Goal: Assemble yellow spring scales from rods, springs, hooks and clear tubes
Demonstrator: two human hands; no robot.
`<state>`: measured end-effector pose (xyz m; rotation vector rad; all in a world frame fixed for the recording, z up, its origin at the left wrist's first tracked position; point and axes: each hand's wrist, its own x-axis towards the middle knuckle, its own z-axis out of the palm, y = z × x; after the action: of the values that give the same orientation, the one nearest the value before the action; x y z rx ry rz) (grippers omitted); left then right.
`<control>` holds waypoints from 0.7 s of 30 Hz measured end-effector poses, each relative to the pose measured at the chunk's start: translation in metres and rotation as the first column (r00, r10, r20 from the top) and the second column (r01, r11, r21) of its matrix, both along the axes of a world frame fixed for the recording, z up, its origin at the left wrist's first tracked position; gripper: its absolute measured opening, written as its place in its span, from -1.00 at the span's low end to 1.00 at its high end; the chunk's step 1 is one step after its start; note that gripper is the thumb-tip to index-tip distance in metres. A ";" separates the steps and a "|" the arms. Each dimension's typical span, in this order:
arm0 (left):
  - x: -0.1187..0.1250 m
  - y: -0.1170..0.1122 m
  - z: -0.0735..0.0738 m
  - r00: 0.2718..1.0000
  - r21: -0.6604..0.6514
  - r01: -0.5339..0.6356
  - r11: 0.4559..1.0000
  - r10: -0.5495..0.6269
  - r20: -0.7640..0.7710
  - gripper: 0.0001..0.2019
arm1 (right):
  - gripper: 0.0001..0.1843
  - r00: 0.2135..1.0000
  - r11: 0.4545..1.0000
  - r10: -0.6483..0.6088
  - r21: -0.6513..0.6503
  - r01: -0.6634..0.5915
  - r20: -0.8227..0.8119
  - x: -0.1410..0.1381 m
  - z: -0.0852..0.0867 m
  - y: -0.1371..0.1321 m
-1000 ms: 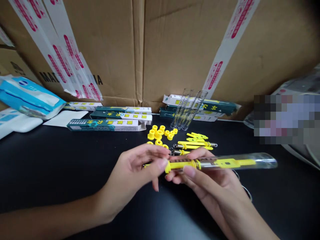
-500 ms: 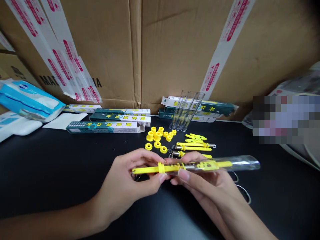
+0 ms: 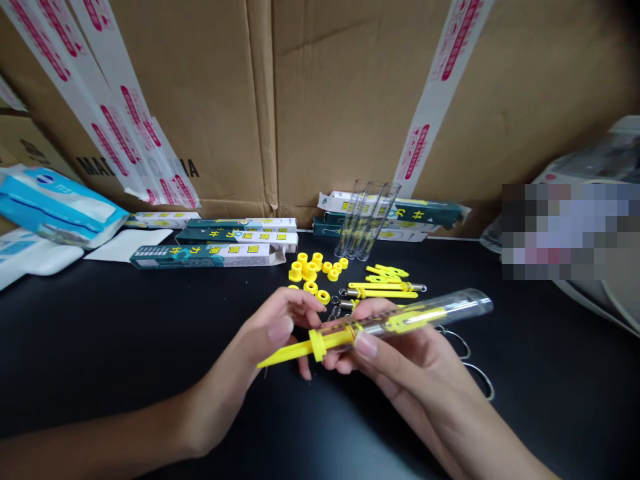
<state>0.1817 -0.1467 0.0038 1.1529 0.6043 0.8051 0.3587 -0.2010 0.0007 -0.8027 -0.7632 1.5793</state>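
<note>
In my right hand (image 3: pixel 400 353) is a clear-tubed spring scale (image 3: pixel 440 315), gripped round its middle between thumb and fingers. A metal spring and yellow plastic parts show through the tube. At its left end sits a yellow collar (image 3: pixel 317 345), with a yellow rod (image 3: pixel 287 353) sticking out of it. My left hand (image 3: pixel 273 333) is around that rod, its thumb raised and fingers apart. Beyond the hands lie loose yellow caps (image 3: pixel 310 270), small yellow flat pieces (image 3: pixel 387 273) and yellow rods with springs (image 3: pixel 383 289).
Several clear tubes (image 3: pixel 367 220) stand upright before printed boxes (image 3: pixel 440 215). More boxes (image 3: pixel 215 255) lie at the left, near a blue packet (image 3: pixel 65 207). Wire loops (image 3: pixel 480 380) rest beside my right hand. A large cardboard box (image 3: pixel 320 100) walls off the back.
The left thumb and fingers have come off the yellow collar and spread. The tube has tilted, its left end lower and its right end higher, and has moved slightly left.
</note>
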 end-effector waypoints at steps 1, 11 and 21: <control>0.002 -0.001 0.001 1.000 -0.013 0.012 1.000 -0.012 0.010 -0.51 | -0.83 1.000 0.999 0.028 0.019 -0.028 0.001 -0.002 0.000 0.001; 0.002 -0.013 -0.007 0.998 -0.055 0.022 0.998 -0.025 -0.052 -0.47 | -0.52 0.968 0.972 0.231 -0.075 -0.224 0.098 -0.029 -0.009 -0.004; 0.006 -0.009 -0.001 0.943 0.036 -0.204 0.978 0.206 -0.262 -0.61 | -0.31 0.883 0.989 -0.147 0.092 0.118 0.447 -0.013 -0.013 -0.003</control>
<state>0.1874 -0.1555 0.0031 1.2285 0.9563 0.8358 0.3459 -0.2041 -0.0126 -1.1738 -1.0617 1.2489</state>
